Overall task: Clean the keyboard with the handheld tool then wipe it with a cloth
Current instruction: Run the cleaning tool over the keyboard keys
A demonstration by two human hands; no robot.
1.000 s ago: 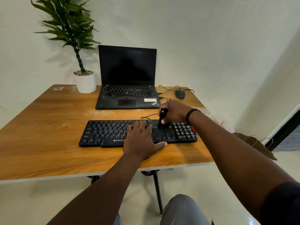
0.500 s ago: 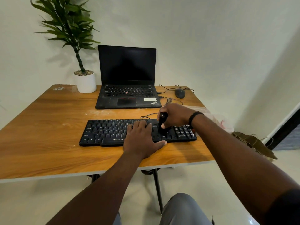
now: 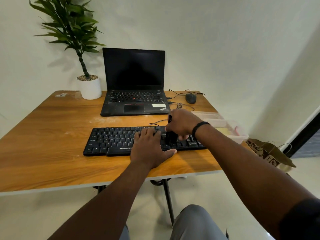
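Observation:
A black keyboard (image 3: 110,140) lies across the wooden table (image 3: 43,135), in front of me. My left hand (image 3: 149,149) rests flat on its middle, fingers straight, holding it down. My right hand (image 3: 181,124) grips a small black handheld tool (image 3: 170,137) that stands upright, its lower end touching the keys right of centre, just beside my left fingertips. My right wrist wears a black band. No cloth is plainly in view.
An open black laptop (image 3: 134,94) stands behind the keyboard, a potted plant (image 3: 90,84) to its left, a wired mouse (image 3: 191,98) to its right. A clear plastic container (image 3: 230,129) sits at the table's right edge. A paper bag (image 3: 270,153) lies on the floor.
My right hand has slid the tool a little toward the near rows of keys. My left hand has stayed where it was.

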